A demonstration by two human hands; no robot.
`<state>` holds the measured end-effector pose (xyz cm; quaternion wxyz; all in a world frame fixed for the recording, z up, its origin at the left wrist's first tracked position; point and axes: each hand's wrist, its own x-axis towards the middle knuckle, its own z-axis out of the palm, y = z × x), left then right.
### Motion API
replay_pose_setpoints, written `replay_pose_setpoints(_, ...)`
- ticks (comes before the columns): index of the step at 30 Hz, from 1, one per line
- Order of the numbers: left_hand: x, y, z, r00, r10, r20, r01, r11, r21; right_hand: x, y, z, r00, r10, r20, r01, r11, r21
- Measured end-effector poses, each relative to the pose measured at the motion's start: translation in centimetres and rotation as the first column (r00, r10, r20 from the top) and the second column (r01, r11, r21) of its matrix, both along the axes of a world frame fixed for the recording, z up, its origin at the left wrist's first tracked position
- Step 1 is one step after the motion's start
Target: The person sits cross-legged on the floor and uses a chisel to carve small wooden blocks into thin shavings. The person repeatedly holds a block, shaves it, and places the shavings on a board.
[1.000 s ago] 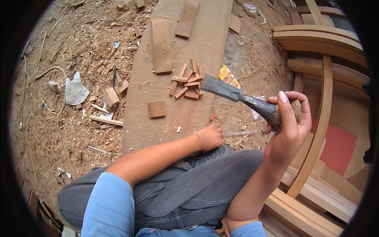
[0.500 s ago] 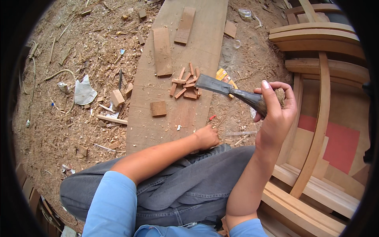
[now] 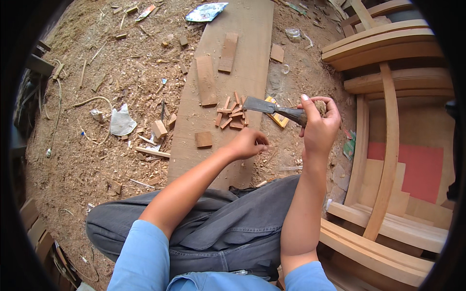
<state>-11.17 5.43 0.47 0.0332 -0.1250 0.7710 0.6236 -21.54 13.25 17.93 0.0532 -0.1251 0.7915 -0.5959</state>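
Note:
In my right hand [image 3: 318,121] is a wide steel chisel [image 3: 262,105] with a worn, frayed handle end, its blade pointing left beside a pile of small reddish wood sticks [image 3: 225,111] on a long board [image 3: 187,160]. My left hand [image 3: 247,144] hovers over the board's right side, below the pile, its fingers loosely bent and apart with nothing visible in them. A square wood block [image 3: 203,139] lies left of that hand; two flat wood pieces [image 3: 206,81] lie farther up the board. A yellow packet [image 3: 279,118] is partly behind the chisel.
Wood shavings, offcuts, a cord [image 3: 87,103] and a white scrap [image 3: 123,121] litter the ground at left. Stacked wooden frames [image 3: 391,150] with a red panel [image 3: 420,172] stand close on my right. A blue and white plastic bag [image 3: 206,12] lies at the board's far end.
My left hand has lifted from the board's near edge and moved up toward the pile. My right hand has shifted left and up, still holding the chisel. The view has shifted slightly.

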Motion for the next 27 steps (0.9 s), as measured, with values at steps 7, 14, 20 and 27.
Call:
replay_pose_setpoints(7, 3.2, -4.8, 1.7, 0.894, 0.446, 0.049, -0.445, 0.895, -0.040, -0.3, 0.4, 0.0, 1.000, 0.004, 0.005, -0.004, 1.000, -0.007)
replay_pose_setpoints(14, 4.4, -6.5, 1.5, 0.801, 0.594, -0.076, -0.582, 0.743, -0.331, -0.8, 0.4, -0.7, 0.993, -0.022, -0.118, 0.022, 1.000, -0.008)
replay_pose_setpoints(20, 4.4, -0.5, 1.2, 0.881, 0.414, -0.227, -0.469, 0.705, -0.532, -0.8, 0.6, -0.5, 0.994, -0.025, -0.106, 0.025, 1.000, 0.004)
replay_pose_setpoints(27, 2.4, 7.1, -2.2, 0.886, -0.463, -0.040, 0.282, 0.606, -0.744, -0.4, 0.2, -0.3, 0.995, 0.002, -0.095, -0.003, 1.000, -0.012)
